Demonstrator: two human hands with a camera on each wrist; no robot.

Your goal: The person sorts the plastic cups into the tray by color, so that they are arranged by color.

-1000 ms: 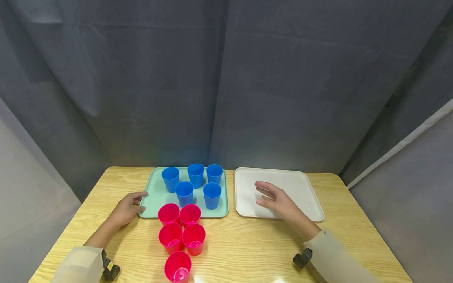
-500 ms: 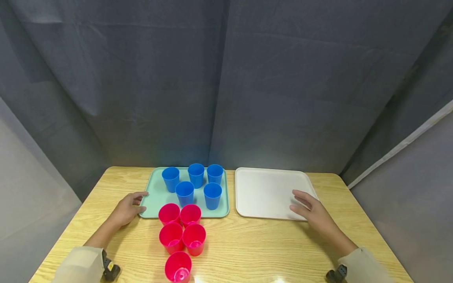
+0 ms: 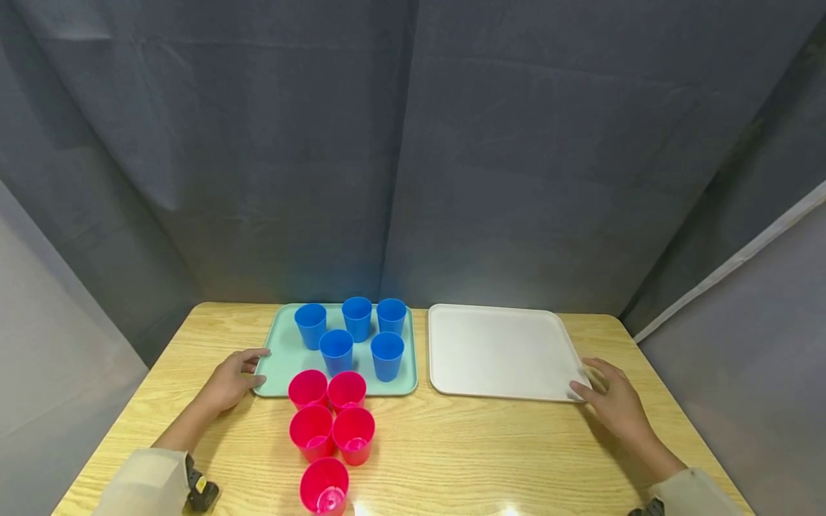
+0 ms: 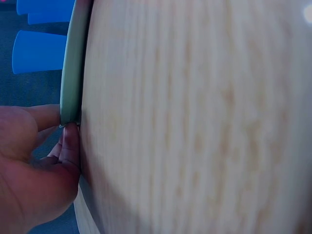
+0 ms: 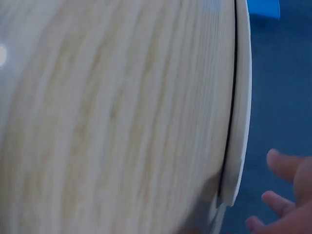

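Note:
My left hand (image 3: 227, 381) holds the left edge of a mint green tray (image 3: 279, 373). The left wrist view shows the tray rim (image 4: 73, 73) between the thumb and curled fingers. Several blue cups (image 3: 387, 358) stand upright on that tray. To the right, my right hand (image 3: 616, 405) hovers by the front right corner of a white tray (image 3: 503, 355), fingers spread and thumb over the corner. In the right wrist view the fingers look apart from the white tray's rim (image 5: 243, 112); contact is hard to judge.
Several pink-red cups (image 3: 325, 487) stand upright in front of the green tray, the rearmost overlapping its front edge in view. Both trays lie on a wooden table (image 3: 464, 451). Grey curtains (image 3: 516, 158) hang behind the table and at its sides.
My right hand has moved right, from above the white tray to its front right corner. The left hand, trays and cups have stayed in place.

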